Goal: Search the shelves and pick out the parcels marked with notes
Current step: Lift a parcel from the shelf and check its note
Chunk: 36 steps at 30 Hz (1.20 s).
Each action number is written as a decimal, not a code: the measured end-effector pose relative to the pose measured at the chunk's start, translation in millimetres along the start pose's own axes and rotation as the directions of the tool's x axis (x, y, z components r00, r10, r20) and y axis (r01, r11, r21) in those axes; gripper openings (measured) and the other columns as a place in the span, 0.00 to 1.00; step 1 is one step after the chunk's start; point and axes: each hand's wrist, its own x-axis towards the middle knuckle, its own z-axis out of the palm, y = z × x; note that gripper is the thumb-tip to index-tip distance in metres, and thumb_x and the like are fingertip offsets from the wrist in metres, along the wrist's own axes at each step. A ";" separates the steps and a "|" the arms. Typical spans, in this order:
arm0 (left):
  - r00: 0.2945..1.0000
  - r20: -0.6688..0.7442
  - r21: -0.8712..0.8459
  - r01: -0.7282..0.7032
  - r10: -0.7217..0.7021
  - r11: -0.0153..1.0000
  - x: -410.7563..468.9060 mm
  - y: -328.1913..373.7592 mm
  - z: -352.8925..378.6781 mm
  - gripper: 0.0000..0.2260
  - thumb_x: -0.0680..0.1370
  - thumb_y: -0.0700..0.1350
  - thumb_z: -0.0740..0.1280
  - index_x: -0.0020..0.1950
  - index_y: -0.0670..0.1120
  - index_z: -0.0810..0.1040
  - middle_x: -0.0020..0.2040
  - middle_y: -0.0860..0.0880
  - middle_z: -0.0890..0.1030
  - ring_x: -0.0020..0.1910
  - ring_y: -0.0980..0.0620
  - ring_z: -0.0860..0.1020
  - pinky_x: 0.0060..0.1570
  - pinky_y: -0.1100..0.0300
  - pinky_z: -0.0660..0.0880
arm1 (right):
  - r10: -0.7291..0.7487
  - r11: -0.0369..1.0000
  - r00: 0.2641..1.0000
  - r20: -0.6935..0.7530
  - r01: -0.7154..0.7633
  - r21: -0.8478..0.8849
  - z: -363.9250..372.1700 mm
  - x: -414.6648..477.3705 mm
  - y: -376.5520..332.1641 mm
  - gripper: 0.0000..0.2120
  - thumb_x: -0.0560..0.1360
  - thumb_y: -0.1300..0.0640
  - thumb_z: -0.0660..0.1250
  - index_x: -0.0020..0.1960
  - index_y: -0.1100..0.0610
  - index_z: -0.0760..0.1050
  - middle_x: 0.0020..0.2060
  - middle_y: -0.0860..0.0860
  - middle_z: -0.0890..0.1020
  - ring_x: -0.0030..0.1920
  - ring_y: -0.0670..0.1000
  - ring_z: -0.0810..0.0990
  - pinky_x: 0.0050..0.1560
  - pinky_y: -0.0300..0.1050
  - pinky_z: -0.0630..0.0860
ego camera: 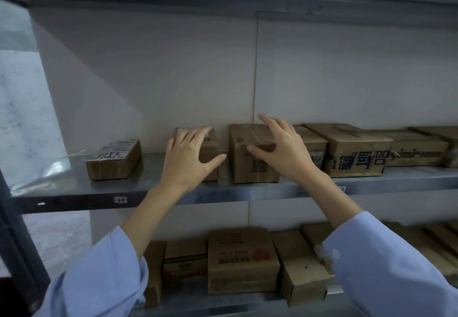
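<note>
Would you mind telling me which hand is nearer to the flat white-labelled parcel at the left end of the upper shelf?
Left. The left hand rests on the small box just right of the labelled parcel; the right hand is farther right, on the taped box.

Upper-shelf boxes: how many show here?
7: labelled box far left; second box at the left hand; third box at the right hand; four more boxes rightward. Others may hide past the edge.

Brown cardboard parcels (354,152) sitting in row along upper shelf (74,185); flat white-labelled parcel (114,159) lying apart at left; more crowding lower shelf (193,304).
</note>
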 end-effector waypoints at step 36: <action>0.972 0.091 -0.056 0.221 -0.215 0.974 3.1 59.1 27.3 0.36 0.67 0.71 0.64 0.69 0.53 0.73 0.67 0.52 0.75 0.70 0.51 0.68 0.75 0.48 0.52 | -0.160 0.979 0.978 0.133 0.141 0.147 -0.4 2.3 64.5 0.28 0.73 0.41 0.71 0.69 0.48 0.68 0.64 0.50 0.77 0.70 0.55 0.69 0.75 0.58 0.57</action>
